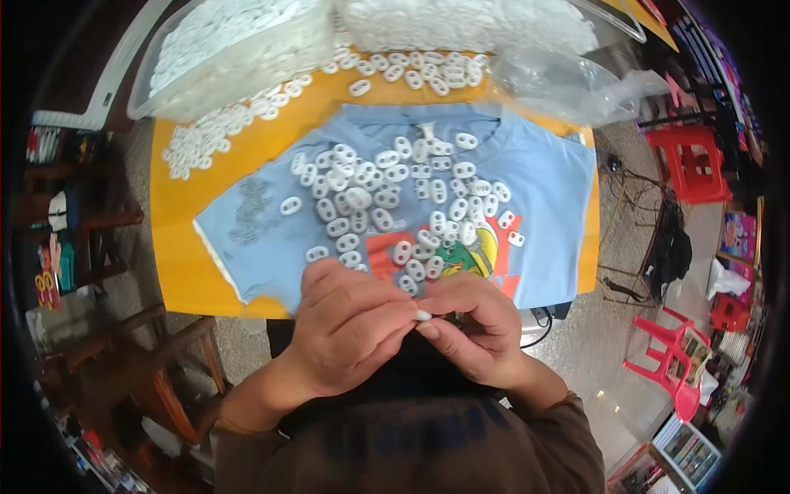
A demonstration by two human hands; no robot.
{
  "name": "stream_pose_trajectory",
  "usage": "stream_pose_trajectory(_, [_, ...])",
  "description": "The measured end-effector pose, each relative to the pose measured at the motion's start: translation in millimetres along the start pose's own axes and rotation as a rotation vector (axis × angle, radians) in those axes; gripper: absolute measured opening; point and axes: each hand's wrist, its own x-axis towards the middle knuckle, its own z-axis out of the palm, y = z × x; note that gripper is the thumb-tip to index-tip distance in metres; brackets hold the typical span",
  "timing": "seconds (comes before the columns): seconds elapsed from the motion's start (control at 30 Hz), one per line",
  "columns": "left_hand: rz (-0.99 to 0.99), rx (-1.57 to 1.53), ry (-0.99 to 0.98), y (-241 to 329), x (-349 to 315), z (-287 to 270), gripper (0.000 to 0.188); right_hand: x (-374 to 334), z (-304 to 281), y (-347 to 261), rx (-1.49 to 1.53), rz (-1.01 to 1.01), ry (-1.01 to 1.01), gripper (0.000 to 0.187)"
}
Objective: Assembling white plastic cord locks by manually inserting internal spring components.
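Observation:
My left hand [350, 329] and my right hand [477, 329] meet at the front edge of the table. Their fingers pinch a small white plastic piece [423, 315] from both sides; only its rounded end shows between the fingertips. Just beyond them a light blue T-shirt [543, 198] with a printed picture lies spread out. Scattered over its middle are several loose white oval two-hole plastic pieces [358, 198], some heaped on each other. The nearest of these lie right above my fingertips. My curled left fingers partly hide what they hold.
A yellow tabletop [185, 276] lies under the shirt. At the back stand two clear bins [239, 86] full of white pieces, with more pieces [202, 140] spilled before them. A clear plastic bag [568, 82] lies back right. Red stools [687, 165] stand on the floor at right.

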Motion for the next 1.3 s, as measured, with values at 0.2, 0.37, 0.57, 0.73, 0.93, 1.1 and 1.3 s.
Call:
stream_pose_trajectory(0.2, [-0.098, 0.556, -0.031, -49, 7, -51, 0.032, -2, -54, -6, -0.086, 0.193, 0.414, 0.009])
stream_pose_trajectory(0.37, [-0.445, 0.494, 0.041, -96, -9, -98, 0.03, 45, -111, 30, -0.468, 0.062, 0.252, 0.007])
stream_pose_trajectory(0.57, [-0.328, 0.694, -0.198, -113, -15, -103, 0.034, 58, -122, 50, -0.659, -0.058, 0.158, 0.01])
stream_pose_trajectory(0.73, [-0.327, 0.663, -0.173, -118, -9, -106, 0.032, 63, -122, 49, -0.748, -0.097, 0.152, 0.012])
stream_pose_trajectory(0.93, [-0.13, 0.819, -0.091, -82, 12, -82, 0.021, 61, -118, 52, -0.736, -0.096, 0.189, 0.014])
stream_pose_trajectory(1.1, [0.152, 0.525, -0.117, -48, 54, -13, 0.021, 59, -119, 51, -0.758, -0.114, 0.202, 0.014])
stream_pose_trajectory(1.3, [0.108, 0.469, -0.252, -53, 81, 26, 0.017, 57, -119, 48, -0.612, -0.095, 0.229, 0.01])
